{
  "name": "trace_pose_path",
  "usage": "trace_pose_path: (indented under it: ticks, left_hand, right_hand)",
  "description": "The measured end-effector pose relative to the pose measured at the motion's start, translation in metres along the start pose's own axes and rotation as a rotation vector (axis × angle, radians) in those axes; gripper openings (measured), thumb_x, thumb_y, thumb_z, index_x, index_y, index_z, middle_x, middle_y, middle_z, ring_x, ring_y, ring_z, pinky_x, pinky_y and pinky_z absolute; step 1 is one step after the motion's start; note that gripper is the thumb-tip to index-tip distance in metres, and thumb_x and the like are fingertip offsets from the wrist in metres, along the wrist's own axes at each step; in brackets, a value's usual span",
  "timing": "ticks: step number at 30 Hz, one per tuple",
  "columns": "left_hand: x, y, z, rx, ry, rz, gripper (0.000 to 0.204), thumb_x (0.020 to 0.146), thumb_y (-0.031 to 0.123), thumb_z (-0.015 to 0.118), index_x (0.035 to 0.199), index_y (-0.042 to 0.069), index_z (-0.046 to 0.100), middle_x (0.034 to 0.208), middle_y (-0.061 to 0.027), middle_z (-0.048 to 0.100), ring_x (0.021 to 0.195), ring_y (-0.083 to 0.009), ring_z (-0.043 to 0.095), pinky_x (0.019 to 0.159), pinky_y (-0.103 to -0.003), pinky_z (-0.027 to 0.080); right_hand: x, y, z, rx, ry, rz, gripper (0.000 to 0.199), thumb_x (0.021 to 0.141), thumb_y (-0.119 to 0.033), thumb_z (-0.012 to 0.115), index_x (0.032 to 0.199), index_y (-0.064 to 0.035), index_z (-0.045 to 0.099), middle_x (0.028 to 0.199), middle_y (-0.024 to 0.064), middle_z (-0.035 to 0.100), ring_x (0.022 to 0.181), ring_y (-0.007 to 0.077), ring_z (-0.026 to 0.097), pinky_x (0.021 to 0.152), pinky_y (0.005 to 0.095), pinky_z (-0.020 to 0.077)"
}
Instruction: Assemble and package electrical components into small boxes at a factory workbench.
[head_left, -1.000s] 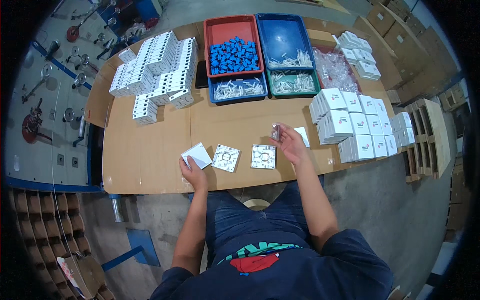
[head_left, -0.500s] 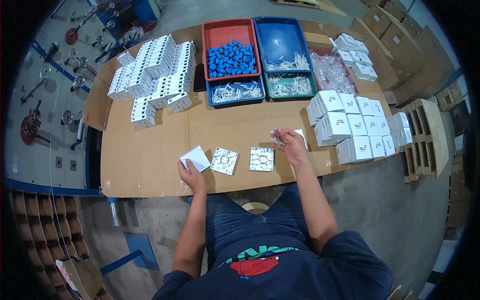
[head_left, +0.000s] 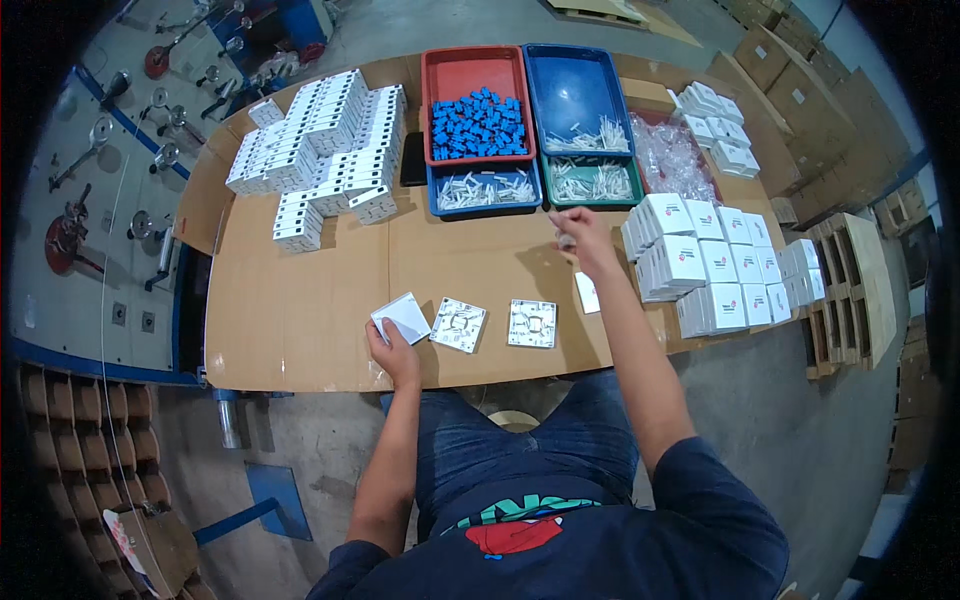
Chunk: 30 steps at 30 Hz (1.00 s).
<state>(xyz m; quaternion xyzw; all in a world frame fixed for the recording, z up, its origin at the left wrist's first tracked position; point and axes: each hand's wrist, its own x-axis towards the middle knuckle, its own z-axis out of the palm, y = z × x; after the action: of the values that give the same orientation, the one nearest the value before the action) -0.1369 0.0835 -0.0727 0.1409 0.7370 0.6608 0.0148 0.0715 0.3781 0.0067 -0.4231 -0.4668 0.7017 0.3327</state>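
Observation:
My left hand [head_left: 392, 343] holds a white square plate [head_left: 403, 316] at the near edge of the cardboard-covered table [head_left: 300, 300]. Two more square plates lie beside it, one [head_left: 459, 325] just to the right and one [head_left: 532, 323] further right, both with their backs up. My right hand [head_left: 580, 235] is stretched forward over the table, fingers pinched on a small pale piece [head_left: 566, 240] that is too small to make out. It hovers just short of the green tray [head_left: 593, 183] of white parts. A small white card [head_left: 587, 292] lies below my right wrist.
At the back stand a red tray [head_left: 478, 105] with blue parts, a blue tray [head_left: 575, 95], and a blue tray [head_left: 484, 188] of white parts. Several white boxes are stacked at back left [head_left: 325, 140] and right [head_left: 715, 265]. Clear bags [head_left: 668, 155] lie behind them. Cardboard cartons [head_left: 800, 90] stand far right.
My right hand has moved forward from beside the right plate toward the trays at the back. My left hand stays on the white plate.

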Motion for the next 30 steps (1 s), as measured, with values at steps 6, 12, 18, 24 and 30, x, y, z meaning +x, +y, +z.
trace_pose_path:
  ticks: [6,12,18,24,30]
  left_hand:
    - [0.0,-0.002,-0.003,0.05,0.041,0.023,0.023,0.104,0.02,0.051,0.107,-0.002,0.057,0.092,-0.0126,0.064,0.086,-0.0198,0.06,0.076,-0.035,0.049]
    - [-0.003,0.005,0.0,0.074,0.039,0.016,0.021,0.103,0.019,0.053,0.103,-0.001,0.057,0.089,-0.0128,0.065,0.081,-0.0198,0.06,0.073,-0.036,0.049]
    - [-0.004,0.011,0.002,0.097,0.034,0.025,0.022,0.102,0.02,0.053,0.104,-0.002,0.058,0.087,-0.0128,0.066,0.08,-0.0195,0.061,0.072,-0.036,0.049]
    - [-0.001,0.0,0.002,0.066,0.034,0.045,0.022,0.102,0.02,0.054,0.103,-0.001,0.058,0.086,-0.0137,0.067,0.079,-0.0199,0.063,0.072,-0.036,0.05]
    - [-0.001,0.004,0.0,0.099,0.032,0.033,0.021,0.102,0.019,0.054,0.104,-0.001,0.059,0.087,-0.0131,0.067,0.08,-0.0199,0.063,0.072,-0.036,0.05]
  right_hand:
    - [0.078,-0.036,0.051,-0.49,-0.094,0.04,0.029,0.076,-0.022,0.088,0.085,-0.0077,0.064,0.074,0.0026,0.063,0.061,0.0117,0.057,0.051,0.0291,0.0482]
    - [0.144,-0.048,0.074,-0.948,-0.4,-0.044,0.031,0.072,-0.004,0.077,0.103,0.0018,0.075,0.083,0.0102,0.072,0.072,0.0197,0.067,0.066,0.0327,0.0548]
    - [0.163,-0.05,0.088,-1.412,-0.335,-0.475,0.034,0.07,-0.007,0.079,0.104,-0.0019,0.073,0.099,0.0211,0.073,0.092,0.0357,0.07,0.08,0.0426,0.0554]
    - [0.147,-0.073,0.097,-1.461,-0.382,-0.541,0.017,0.076,-0.006,0.077,0.091,0.0006,0.073,0.089,0.0196,0.072,0.088,0.0347,0.07,0.078,0.0426,0.055]
    - [0.134,-0.069,0.094,-1.361,-0.325,-0.735,0.013,0.082,-0.006,0.07,0.093,-0.0013,0.074,0.092,0.0215,0.071,0.086,0.0384,0.069,0.076,0.0434,0.0546]
